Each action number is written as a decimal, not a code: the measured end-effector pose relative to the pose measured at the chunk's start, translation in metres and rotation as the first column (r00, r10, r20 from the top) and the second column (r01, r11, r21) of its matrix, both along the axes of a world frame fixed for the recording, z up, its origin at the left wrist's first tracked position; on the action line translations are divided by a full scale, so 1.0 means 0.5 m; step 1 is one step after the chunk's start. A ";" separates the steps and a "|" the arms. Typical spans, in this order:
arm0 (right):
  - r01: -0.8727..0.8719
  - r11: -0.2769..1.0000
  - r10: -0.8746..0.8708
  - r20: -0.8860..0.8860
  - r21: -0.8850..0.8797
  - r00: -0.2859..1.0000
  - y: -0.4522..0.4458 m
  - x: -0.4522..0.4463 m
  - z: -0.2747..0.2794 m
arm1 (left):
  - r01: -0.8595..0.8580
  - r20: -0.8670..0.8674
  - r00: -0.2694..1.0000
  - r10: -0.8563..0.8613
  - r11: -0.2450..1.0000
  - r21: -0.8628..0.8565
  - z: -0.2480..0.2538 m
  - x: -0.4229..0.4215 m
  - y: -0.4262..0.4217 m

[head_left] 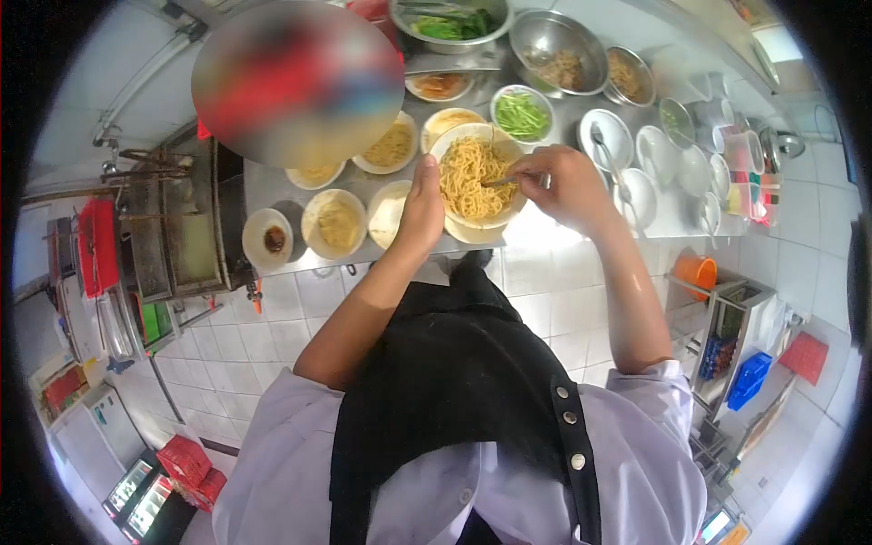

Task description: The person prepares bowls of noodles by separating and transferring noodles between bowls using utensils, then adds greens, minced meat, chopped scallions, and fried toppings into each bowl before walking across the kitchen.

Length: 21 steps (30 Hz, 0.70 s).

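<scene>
A bowl of yellow noodles (pixel 472 182) is held above the front edge of the steel counter. My left hand (pixel 423 207) grips the bowl's left side, thumb up along the rim. Fingers closed, my right hand (pixel 565 186) holds a metal utensil (pixel 501 182), whose tip is in the noodles. Below and behind the held bowl, other bowls are partly hidden. To the left stand a bowl with pale noodles (pixel 334 223) and a bowl with dark sauce (pixel 272 238).
Behind are a bowl of green shreds (pixel 521 114), a steel bowl of leafy greens (pixel 451 20) and a steel bowl with brown food (pixel 565 68). White bowls (pixel 607 136) with spoons stand right. Metal basins (pixel 195 241) are left. A blurred area covers the upper left.
</scene>
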State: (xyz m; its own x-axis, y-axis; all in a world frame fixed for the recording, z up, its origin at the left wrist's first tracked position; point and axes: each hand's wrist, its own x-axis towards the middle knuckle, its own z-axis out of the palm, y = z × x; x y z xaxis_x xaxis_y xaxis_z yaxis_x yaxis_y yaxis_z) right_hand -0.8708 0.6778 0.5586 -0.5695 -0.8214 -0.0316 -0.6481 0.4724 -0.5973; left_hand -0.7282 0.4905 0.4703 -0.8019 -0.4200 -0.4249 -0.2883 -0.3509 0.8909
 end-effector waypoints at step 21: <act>0.531 0.783 -0.409 0.374 -0.325 0.832 0.431 -0.271 0.199 | 0.176 -0.026 0.983 -0.184 0.967 -0.185 -0.157 -0.356 0.323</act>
State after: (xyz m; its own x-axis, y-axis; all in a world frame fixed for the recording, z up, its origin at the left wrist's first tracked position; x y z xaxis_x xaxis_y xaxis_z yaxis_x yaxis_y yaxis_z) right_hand -1.0064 0.8930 0.6583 -0.9048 -0.4249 0.0263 -0.1931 0.3546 -0.9149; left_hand -0.9060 0.6521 0.3919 -0.8869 -0.3340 -0.3191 -0.2926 -0.1283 0.9476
